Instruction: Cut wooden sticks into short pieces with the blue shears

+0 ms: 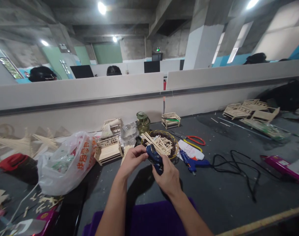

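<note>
Between both hands I hold a small dark blue object [154,156] with a rounded top; its exact kind I cannot make out. My left hand [132,160] pinches its upper left end with thumb and fingertips. Wrapped around its lower right part is my right hand [169,177]. Just behind them, a round basket [177,151] holds many thin wooden sticks [161,144]. To the right of my hands lies a blue glue gun [191,162], partly over white paper [193,151]. Pliers with red and yellow handles [195,140] rest behind it.
Miniature wooden beds stand at the left [109,151], back [171,120] and right [236,110]. A green lantern [142,122] is near the partition [110,88]. A white plastic bag [63,173] sits left. A black cable [247,175] loops at right; purple cloth [156,218] lies in front.
</note>
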Motion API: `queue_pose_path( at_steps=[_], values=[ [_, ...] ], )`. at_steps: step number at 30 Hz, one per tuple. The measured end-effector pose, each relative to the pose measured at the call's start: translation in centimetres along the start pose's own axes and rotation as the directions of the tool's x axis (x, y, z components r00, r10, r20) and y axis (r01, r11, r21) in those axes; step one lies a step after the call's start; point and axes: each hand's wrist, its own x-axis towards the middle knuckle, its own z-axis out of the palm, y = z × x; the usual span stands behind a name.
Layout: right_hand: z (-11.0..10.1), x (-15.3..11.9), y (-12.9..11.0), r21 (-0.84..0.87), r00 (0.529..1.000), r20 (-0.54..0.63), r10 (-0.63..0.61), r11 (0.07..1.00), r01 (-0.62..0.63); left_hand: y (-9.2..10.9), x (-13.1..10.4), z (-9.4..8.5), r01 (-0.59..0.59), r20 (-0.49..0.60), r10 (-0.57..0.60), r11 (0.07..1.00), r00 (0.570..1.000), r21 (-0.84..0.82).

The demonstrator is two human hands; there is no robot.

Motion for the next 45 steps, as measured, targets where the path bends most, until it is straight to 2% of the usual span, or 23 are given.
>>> queue_pose_path(
  at_steps=[11, 21, 29, 37, 45],
  values=[
    [-0.1, -0.1, -0.1, -0.006, 1.0, 0.017, -0.009, 1.0, 0.01, 0.7, 0.1, -0.1, -0.119, 0.056, 0.111, 0.982, 0.992, 0.149],
    [-0.2, -0.2, -0.4, -0.046, 0.999, 0.022, -0.024, 0.999, 0.025, 1.0, 0.1, 0.2, -0.14, 0.039, 0.135, 0.963, 0.99, 0.229],
    [-0.4, -0.2, -0.8, -0.01, 0.998, 0.056, -0.014, 1.0, 0.015, 1.3, 0.0, 0.2, -0.134, 0.053, 0.125, 0.953, 0.991, 0.273],
    [-0.7, -0.5, -0.8, -0.054, 0.986, 0.158, 0.048, 0.998, -0.04, 0.5, 0.2, 0.5, -0.123, 0.033, 0.119, 0.939, 0.992, 0.322],
    [-0.1, 0.3, 0.0, -0.085, 0.97, 0.23, 0.081, 0.994, -0.063, -1.2, 1.1, 0.8, -0.064, -0.055, 0.089, 0.935, 0.995, 0.349]
  ],
)
